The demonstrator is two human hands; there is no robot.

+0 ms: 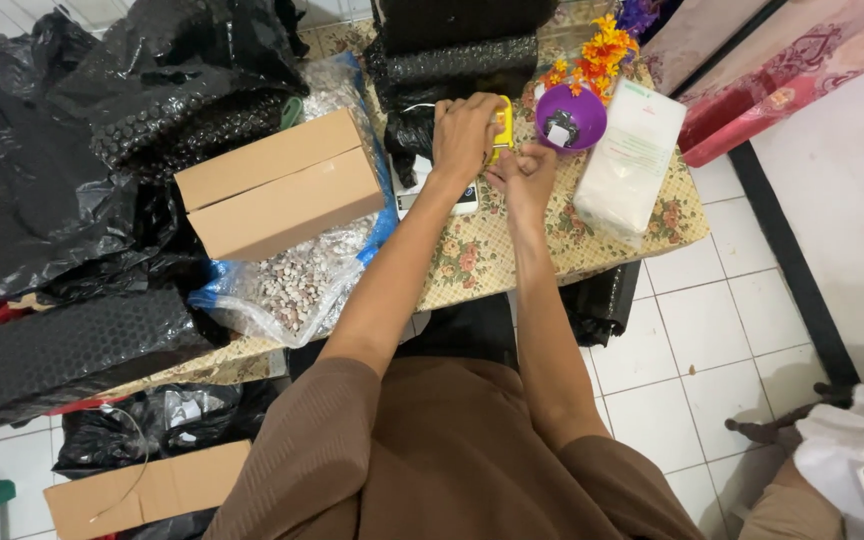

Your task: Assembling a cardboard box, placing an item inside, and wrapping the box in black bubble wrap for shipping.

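Head view, looking down at a table (592,255) with a floral cloth. Left hand (464,135) is curled over the top of a yellow tape dispenser (502,128), fingers wrapped on it, so it's gripping the dispenser. Right hand (524,178) sits just beside and below it, fingers pinched together at the dispenser's lower edge (what they pinch is too small to tell, cannot say if it's tape). The dispenser is at the far middle of the table, just left of a purple bowl (572,118).

Under the left wrist lies a flat white device (464,201), mostly hidden by the forearm. Orange artificial flowers (597,50) poke up behind the bowl. A white plastic packet (630,160) lies to the right of the bowl, near the table edge. Rolled black bubble wrap (452,60) is behind the hands.

Left of the arms: a closed brown cardboard box (277,185) resting on a clear bag of small pebble-like pieces (297,285). Black plastic sheets (42,170) piled on the far left. Another flat cardboard piece (142,490) lies on the white tile floor (692,340). Person wears brown sleeves.
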